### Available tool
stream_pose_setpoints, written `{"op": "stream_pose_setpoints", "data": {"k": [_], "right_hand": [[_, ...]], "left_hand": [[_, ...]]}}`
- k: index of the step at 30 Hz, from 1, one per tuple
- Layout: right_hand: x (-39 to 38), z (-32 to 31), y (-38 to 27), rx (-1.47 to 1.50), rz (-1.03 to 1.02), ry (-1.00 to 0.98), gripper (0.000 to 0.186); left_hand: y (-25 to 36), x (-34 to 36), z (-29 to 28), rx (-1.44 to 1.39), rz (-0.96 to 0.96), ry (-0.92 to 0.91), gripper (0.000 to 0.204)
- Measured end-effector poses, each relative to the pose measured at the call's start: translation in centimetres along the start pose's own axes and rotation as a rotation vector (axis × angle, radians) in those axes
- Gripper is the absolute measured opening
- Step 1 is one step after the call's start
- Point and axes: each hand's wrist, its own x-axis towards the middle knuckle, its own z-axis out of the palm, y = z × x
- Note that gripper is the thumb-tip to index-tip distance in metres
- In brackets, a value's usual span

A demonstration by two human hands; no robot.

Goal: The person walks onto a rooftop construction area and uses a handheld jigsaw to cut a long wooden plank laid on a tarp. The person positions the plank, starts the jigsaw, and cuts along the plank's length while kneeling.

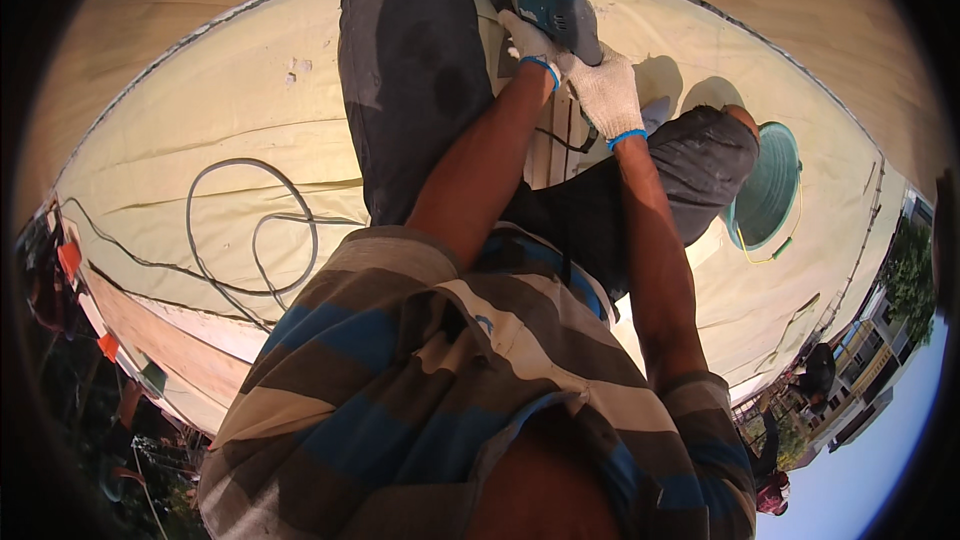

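Both my hands wear off-white knit gloves with blue cuffs. They are close together at the top middle, around a teal and dark grey handheld power tool (550, 8). My left hand (532, 44) is closed against the near side of its body, with the fingers partly hidden. My right hand (604, 90) is wrapped around its rear end. The tool's dark front is at the edge where the pale cream surface meets the tan wall; I cannot make out the bit or blade. A black cord (568, 143) hangs below my hands.
A green bucket (768, 185) with a wire handle is beside my right knee. A grey cable (190, 212) lies in loops at the left on the creased cream sheet (240, 70). Small orange pieces (68, 258) show at the far left. Another person (772, 493) is partly visible lower right.
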Motion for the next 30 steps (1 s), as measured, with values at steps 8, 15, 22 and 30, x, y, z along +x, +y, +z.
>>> {"op": "stream_pose_setpoints", "data": {"k": [8, 15, 22, 30], "right_hand": [[4.3, 0.5, -3.1, -0.206, -0.237, -0.054, 0.047], [5.0, 1.7, -3.7, -0.208, -0.111, -0.154, 0.049], [4.1, 1.7, 2.7, -0.014, -0.018, 0.011, 0.051], [-2.3, 0.2, 2.6, -0.173, -0.054, -0.004, 0.046]], "left_hand": [[1.5, 2.1, 0.9, -0.145, 0.077, -0.076, 0.085], [2.5, 5.8, -2.2, -0.049, 0.21, 0.083, 0.083], [0.7, -0.5, 0.5, -0.084, -0.124, 0.032, 0.092], [1.2, -4.8, -1.5, -0.021, -0.239, 0.078, 0.097]]}}
